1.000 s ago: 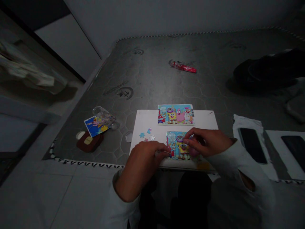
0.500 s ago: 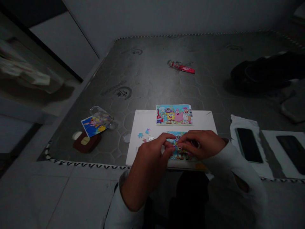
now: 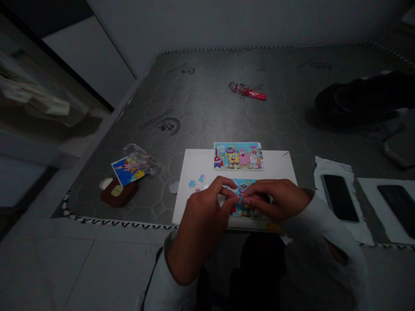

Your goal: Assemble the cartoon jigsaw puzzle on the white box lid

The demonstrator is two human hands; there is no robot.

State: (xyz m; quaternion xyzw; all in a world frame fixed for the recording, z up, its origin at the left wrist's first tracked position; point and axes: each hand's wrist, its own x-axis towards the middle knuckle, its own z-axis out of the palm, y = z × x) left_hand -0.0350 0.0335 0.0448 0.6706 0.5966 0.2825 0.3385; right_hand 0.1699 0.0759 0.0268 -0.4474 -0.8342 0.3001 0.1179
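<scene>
My left hand [image 3: 212,205] and my right hand [image 3: 275,198] meet low over a jigsaw puzzle [image 3: 239,212] with cartoon figures, partly covered by my fingers. Thumb and fingers of each hand are pinched together, the tips almost touching. Whatever small thing sits between them is too hidden to make out. The puzzle lies on a white board [image 3: 191,160]. Just behind it is a picture card [image 3: 239,156] with the same cartoon scene. Several loose puzzle pieces [image 3: 192,184] lie left of my left hand.
To the left are a blue picture card [image 3: 125,175], a clear plastic pouch [image 3: 142,160] and a brown case [image 3: 118,194]. A red packet [image 3: 251,93] lies farther back. On the right are a phone [image 3: 340,196], another dark phone [image 3: 397,205] and a black bag [image 3: 359,101].
My right fingers have lowered slightly, with the thumb and fingertips drawn closer to those of my left hand. The view has shifted a little; the cards and loose pieces stay in place.
</scene>
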